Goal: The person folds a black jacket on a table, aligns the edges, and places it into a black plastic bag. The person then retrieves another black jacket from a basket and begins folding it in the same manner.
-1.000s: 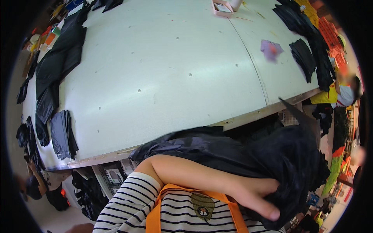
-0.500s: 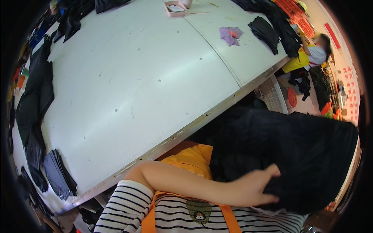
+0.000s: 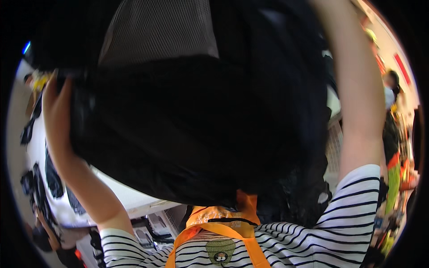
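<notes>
A large piece of black cloth, with a grey mesh panel near its top, is spread up in front of me and fills the middle of the view. My left hand is closed on its left edge, fingertips at the border of the cloth. On the right, my bare forearm reaches up alongside the cloth, and the right hand lies beyond the upper edge of the picture. The cloth's lower edge hangs down close to my orange apron. Whether it is a finished garment I cannot tell.
Behind the cloth, a white table shows in part. Dark folded pieces lie at its left. A light plastic basket stands at the right. One person is at the far right, another in yellow at the far left.
The black cloth has come up from my right side to in front of me and now covers most of the table. My left hand has moved from the right to its left edge.
</notes>
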A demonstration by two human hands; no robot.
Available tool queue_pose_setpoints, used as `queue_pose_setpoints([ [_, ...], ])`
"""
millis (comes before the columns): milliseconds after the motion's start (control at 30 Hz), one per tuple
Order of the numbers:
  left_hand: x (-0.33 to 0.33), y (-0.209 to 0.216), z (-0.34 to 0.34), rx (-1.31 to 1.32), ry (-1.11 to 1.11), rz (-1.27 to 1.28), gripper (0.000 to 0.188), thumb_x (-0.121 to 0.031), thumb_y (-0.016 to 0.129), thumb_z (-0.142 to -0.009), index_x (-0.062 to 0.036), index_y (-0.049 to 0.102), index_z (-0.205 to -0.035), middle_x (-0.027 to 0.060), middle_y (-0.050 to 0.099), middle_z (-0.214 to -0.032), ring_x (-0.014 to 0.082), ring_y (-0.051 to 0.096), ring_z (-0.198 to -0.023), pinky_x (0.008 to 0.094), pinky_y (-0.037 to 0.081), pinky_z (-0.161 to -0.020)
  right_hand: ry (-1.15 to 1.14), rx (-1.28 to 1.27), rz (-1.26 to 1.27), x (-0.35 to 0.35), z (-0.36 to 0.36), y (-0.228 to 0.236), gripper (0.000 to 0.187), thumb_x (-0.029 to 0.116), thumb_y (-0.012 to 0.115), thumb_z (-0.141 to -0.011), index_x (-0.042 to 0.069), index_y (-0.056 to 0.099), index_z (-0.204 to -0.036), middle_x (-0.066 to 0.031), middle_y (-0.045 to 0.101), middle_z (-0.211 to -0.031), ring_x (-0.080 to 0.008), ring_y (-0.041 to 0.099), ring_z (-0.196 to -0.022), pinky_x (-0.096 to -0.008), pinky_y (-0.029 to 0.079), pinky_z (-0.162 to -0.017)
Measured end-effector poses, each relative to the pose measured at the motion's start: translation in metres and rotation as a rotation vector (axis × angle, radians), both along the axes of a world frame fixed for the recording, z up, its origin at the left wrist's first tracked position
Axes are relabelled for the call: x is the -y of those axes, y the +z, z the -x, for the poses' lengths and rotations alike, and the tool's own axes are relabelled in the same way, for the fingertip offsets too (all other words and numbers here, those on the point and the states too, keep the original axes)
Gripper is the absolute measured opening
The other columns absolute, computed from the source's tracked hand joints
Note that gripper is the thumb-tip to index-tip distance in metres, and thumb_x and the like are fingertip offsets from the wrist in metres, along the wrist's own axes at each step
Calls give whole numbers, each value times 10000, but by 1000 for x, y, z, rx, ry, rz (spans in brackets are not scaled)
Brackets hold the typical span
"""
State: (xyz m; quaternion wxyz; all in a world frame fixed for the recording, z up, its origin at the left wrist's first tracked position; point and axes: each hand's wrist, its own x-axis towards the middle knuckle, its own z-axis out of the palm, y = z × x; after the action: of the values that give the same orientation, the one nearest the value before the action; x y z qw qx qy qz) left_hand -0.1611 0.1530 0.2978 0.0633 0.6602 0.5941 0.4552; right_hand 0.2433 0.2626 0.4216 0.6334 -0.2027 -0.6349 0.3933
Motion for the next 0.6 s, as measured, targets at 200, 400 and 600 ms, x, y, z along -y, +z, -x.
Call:
queue_pose_setpoints([
  [200,-132,-50,100,-459,613,-114,755,-631,496,-817,-24,508,-1267,248,593,-1144,386,551,-1105,446,434,-915,340,-10,551,-147,115,-205,607,317,518,-939,12,272,-1403,-237,432,-1326,-351,475,-1206,-489,456,-950],
  [400,39,-282,-22,-597,426,346,603,-391,632,-804,-97,471,-1304,148,382,-1420,330,292,-1349,614,169,-1061,143,930,349,84,130,-412,356,105,437,-942,-28,483,-1270,-174,561,-1243,-283,539,-1147,-356,419,-965],
  [600,172,-383,-16,-586,303,634,695,-489,591,-818,-145,403,-1391,135,249,-1500,380,222,-1364,578,154,-1080,-92,1464,199,231,93,-501,477,119,471,-889,101,418,-1362,-141,314,-1467,-369,229,-1373,-558,162,-1093],
])
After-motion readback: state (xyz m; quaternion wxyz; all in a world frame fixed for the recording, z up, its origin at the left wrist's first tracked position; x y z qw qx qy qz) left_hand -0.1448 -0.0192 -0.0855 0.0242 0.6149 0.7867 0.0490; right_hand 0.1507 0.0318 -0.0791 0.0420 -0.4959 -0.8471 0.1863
